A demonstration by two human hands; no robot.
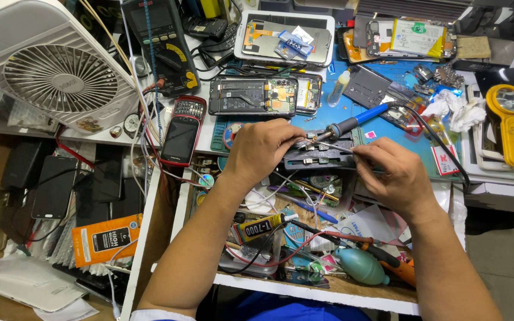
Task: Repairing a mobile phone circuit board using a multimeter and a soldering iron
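**Soldering over a board holder on a packed repair surface**

Closest to the camera, in the open drawer, there's a teal rubber air blower, a tube of glue with a black-and-yellow label, and a mess of red and black wires.

Just past that, both hands meet over a black board holder at the front of the blue work mat. The left hand rests curled on the holder's left end, fingers pressing down on it, grip closed over that part. The right hand pinches a thin pair of tweezers whose tips reach to the middle of the holder. The blue-handled soldering iron angles down from the upper right, tip right at the same spot, though I can't tell which hand steadies it.

To the left lies a red and black keypad phone. Farther back there's an opened smartphone with its insides showing, a multimeter, and a white desk fan at far left. A yellow magnifier sits at far right.
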